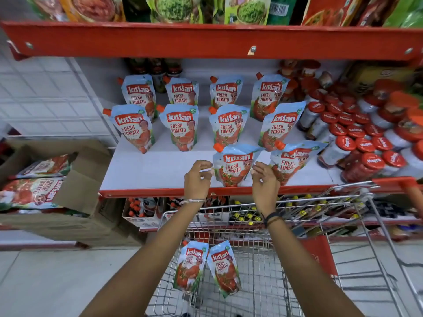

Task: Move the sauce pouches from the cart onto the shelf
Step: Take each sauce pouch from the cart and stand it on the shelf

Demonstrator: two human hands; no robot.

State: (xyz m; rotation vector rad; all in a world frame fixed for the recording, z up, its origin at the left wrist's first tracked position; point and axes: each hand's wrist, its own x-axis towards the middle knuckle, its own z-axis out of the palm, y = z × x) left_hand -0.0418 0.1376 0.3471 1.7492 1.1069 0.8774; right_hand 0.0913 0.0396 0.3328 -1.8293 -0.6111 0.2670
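Observation:
Several blue-and-red tomato sauce pouches stand in rows on the white shelf [148,170]. One pouch [234,164] stands upright at the shelf's front edge. My left hand [198,179] hovers just left of it and my right hand [265,183] just right of it. Both hands have curled, parted fingers and hold nothing. Another front-row pouch [291,162] leans to the right of my right hand. Two pouches, one [191,265] beside the other [225,267], lie in the wire cart [286,282] below my forearms.
Red-lidded jars [357,143] crowd the shelf's right side. An open cardboard box [75,186] with more pouches sits at the left. A red shelf lip [206,40] hangs overhead with packets on top. Bottles fill the shelf underneath.

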